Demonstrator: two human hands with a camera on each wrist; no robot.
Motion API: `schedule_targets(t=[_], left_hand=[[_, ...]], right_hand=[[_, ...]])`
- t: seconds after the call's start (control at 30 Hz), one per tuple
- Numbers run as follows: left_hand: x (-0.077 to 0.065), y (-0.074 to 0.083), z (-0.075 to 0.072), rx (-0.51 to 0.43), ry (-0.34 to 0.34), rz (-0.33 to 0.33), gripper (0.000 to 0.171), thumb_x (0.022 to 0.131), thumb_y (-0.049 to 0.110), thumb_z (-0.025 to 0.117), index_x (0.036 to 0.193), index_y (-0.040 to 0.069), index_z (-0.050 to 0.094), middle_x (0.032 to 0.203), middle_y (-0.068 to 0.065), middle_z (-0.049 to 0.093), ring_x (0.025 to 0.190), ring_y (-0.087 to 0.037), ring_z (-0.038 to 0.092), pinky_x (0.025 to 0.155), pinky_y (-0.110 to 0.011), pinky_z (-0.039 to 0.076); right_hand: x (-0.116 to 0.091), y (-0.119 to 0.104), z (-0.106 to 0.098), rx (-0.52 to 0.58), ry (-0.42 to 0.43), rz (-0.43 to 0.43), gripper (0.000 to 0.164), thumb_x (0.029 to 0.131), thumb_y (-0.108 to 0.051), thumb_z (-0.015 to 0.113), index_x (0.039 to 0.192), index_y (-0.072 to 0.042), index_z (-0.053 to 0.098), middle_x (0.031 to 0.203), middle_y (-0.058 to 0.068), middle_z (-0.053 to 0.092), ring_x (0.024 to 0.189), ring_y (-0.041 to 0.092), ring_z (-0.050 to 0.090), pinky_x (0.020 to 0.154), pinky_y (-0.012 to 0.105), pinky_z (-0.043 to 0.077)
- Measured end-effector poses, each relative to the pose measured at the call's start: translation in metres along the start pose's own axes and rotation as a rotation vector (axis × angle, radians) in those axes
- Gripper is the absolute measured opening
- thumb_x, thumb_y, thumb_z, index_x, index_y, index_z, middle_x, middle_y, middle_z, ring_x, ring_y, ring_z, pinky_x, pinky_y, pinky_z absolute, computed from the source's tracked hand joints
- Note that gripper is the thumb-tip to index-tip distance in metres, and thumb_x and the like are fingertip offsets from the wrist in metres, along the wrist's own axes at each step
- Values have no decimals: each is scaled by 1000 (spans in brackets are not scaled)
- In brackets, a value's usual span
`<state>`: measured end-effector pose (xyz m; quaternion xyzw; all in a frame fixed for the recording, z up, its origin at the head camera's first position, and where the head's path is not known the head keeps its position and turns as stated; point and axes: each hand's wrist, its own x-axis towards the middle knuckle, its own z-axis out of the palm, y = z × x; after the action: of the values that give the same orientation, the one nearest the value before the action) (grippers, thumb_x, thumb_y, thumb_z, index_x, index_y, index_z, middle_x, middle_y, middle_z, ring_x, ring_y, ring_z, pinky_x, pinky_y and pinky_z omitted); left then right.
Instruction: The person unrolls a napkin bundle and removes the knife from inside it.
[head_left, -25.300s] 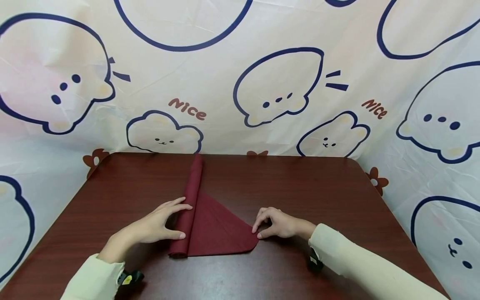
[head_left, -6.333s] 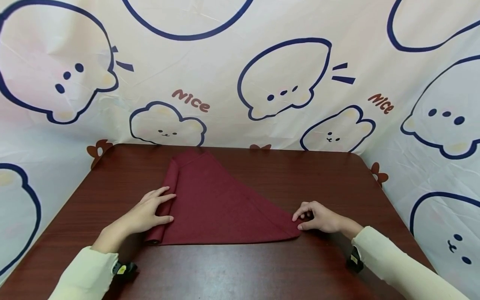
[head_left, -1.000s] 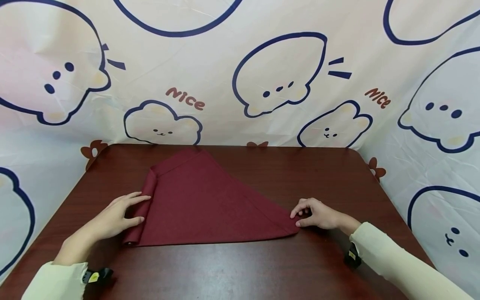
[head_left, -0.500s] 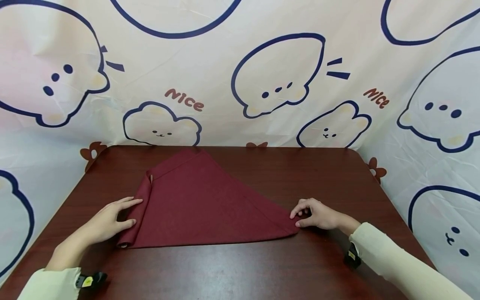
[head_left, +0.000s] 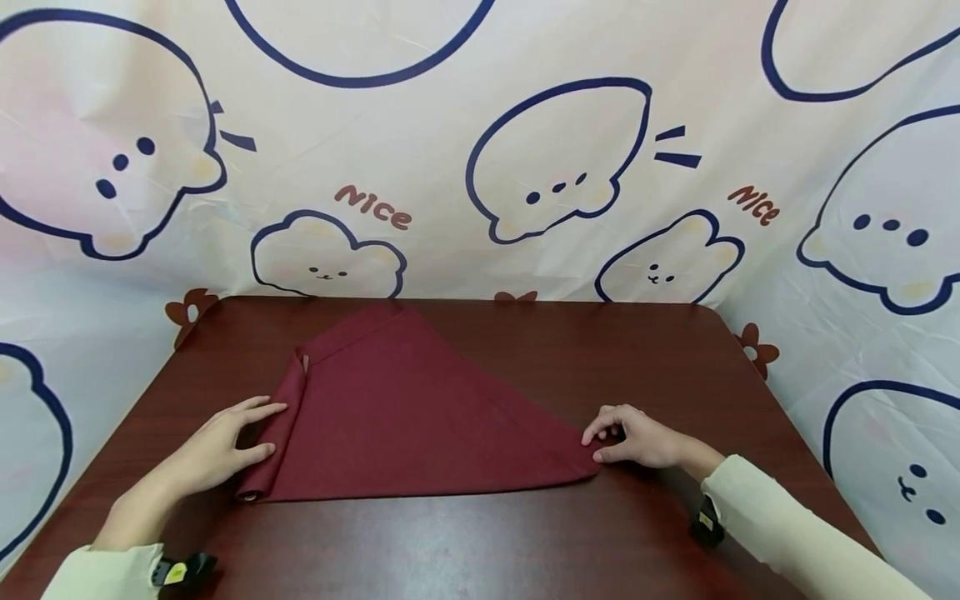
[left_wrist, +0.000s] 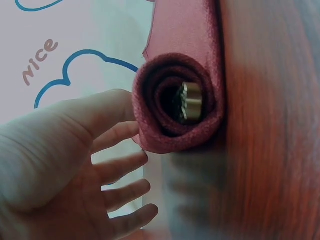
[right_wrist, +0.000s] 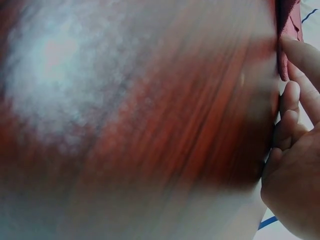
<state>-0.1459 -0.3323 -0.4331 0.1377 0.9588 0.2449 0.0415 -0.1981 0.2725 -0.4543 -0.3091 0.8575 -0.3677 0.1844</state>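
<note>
A dark red cloth (head_left: 405,417) lies spread on the table in a roughly triangular shape, its left side wound into a roll (head_left: 279,433). My left hand (head_left: 206,450) rests on the roll, thumb and fingers apart and loosely extended. In the left wrist view, the roll's near end shows spiral layers around a ridged, gold-coloured object (left_wrist: 191,102), mostly hidden inside. Something small and pale shows at the roll's far end. My right hand (head_left: 637,437) pinches the cloth's right corner between thumb and index finger; the other fingers are curled.
The brown wooden table (head_left: 480,550) has a glossy reflection near its front. A pale fabric backdrop (head_left: 435,167) with blue cartoon outlines hangs behind and at both sides.
Over the whole span the cloth has unrolled from a narrow piece to a broad one. My left hand and the roll moved left; my right hand moved right earlier, then stayed put.
</note>
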Motion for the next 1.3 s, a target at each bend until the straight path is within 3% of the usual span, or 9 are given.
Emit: schedule_targets(t=[0.6, 1.03, 1.3], left_hand=[[-19, -2, 10, -17, 32, -5, 62, 85, 21, 80, 136, -5, 57, 143, -37, 45, 129, -57, 44, 96, -72, 41], [-8, 15, 14, -7, 17, 4, 63, 82, 24, 82, 137, 1, 58, 147, -36, 41, 132, -58, 37, 98, -77, 36], [-3, 16, 18, 23, 7, 22, 57, 81, 20, 83, 132, 4, 64, 148, -35, 40, 132, -58, 37, 99, -76, 36]], right_hand=[[0, -4, 7, 16, -23, -3, 15, 89, -20, 78, 104, -16, 76, 88, 5, 59, 83, 13, 50, 74, 25, 39], [1, -3, 1, 21, -23, -22, 16, 89, -19, 78, 104, -14, 76, 88, 8, 59, 81, 11, 49, 72, 24, 40], [0, -2, -1, 18, -17, -16, 16, 88, -19, 78, 104, -14, 76, 88, 5, 58, 81, 7, 48, 73, 24, 39]])
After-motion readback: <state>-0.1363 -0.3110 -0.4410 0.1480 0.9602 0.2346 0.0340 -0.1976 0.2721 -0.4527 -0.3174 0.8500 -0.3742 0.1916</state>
